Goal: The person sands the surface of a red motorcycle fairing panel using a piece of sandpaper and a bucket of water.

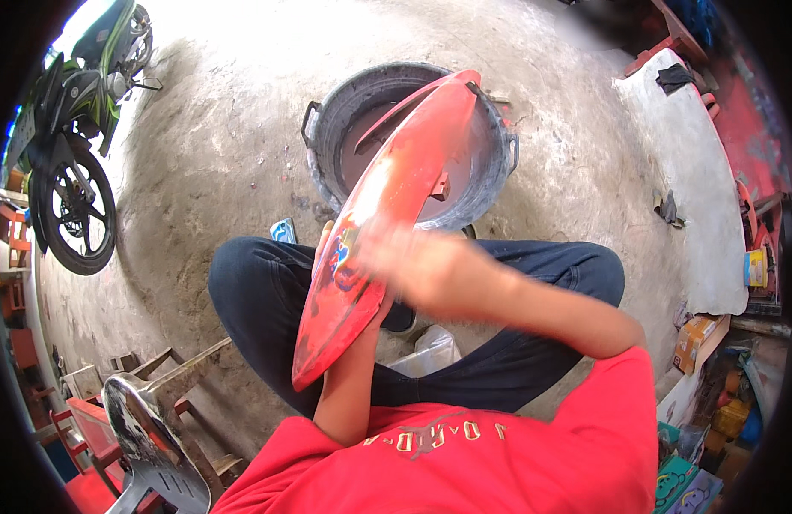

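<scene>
A long, curved red motorcycle body panel (396, 163) slants from above my lap to the far rim of a black tub (324, 167). Its surface is glossy and wet, with a coloured decal near the middle and dark worn patches at the near end. My left hand (322, 237) grips it from underneath; a few fingertips curl over the left edge, and the palm is hidden. On the panel's upper face lies my right hand (426, 270), smeared by motion, so its fingers cannot be made out. Murky greyish liquid (480, 163) stands in the tub.
A small blue-and-white packet (283, 230) lies on the concrete floor beside my left knee. A clear plastic bag (430, 349) rests between my legs. A motorcycle (75, 171) stands at the far left, a worn metal-and-wood frame (156, 420) at near left, boxes (700, 341) at right.
</scene>
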Demonstrator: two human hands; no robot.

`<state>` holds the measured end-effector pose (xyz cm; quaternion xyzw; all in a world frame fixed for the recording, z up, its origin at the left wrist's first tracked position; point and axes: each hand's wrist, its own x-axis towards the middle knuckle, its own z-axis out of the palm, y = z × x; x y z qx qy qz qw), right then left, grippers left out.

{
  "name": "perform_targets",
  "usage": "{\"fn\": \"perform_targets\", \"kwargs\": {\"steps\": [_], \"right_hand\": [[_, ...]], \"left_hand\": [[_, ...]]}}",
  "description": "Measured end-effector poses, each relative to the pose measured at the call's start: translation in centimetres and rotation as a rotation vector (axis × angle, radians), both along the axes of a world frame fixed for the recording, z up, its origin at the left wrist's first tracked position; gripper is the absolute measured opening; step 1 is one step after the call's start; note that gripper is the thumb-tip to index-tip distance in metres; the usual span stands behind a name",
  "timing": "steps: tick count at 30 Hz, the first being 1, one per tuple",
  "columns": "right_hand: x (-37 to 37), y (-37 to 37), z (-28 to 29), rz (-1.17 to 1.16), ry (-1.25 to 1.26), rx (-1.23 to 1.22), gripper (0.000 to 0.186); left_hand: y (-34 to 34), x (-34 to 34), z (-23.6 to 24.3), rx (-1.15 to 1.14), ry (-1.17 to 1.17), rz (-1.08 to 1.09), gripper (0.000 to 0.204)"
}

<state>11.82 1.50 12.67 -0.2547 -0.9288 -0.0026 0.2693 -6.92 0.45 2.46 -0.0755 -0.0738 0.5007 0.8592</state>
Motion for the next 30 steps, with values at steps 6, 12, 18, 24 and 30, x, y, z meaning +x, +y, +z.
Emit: {"fn": "perform_targets", "kwargs": {"steps": [6,12,18,24,30], "right_hand": [[-1.9,-3.5,0.0,0.069,0.011,0.001,0.043],[0.8,-0.2,-0.4,-0.091,-0.016,-0.111,0.043],[1.8,0.8,-0.8,-0.133,-0.04,-0.142,0.042],[0.9,0.1,-1.4,-0.16,-0.02,-0.001,0.042],[-0.7,-3.0,-0.4,0.046,0.027,-0.023,0.041]], "left_hand": [[1.4,-0.6,2.3,-0.237,0.316,-0.037,0.052],[0.6,0.2,3.3,-0.272,0.181,0.107,0.056],[-0.3,-0.4,-0.8,-0.175,0.091,-0.03,0.055],[-0.2,0.6,3.2,-0.237,0.141,0.013,0.053],[1.0,0.4,0.8,-0.027,0.053,-0.017,0.055]]}}
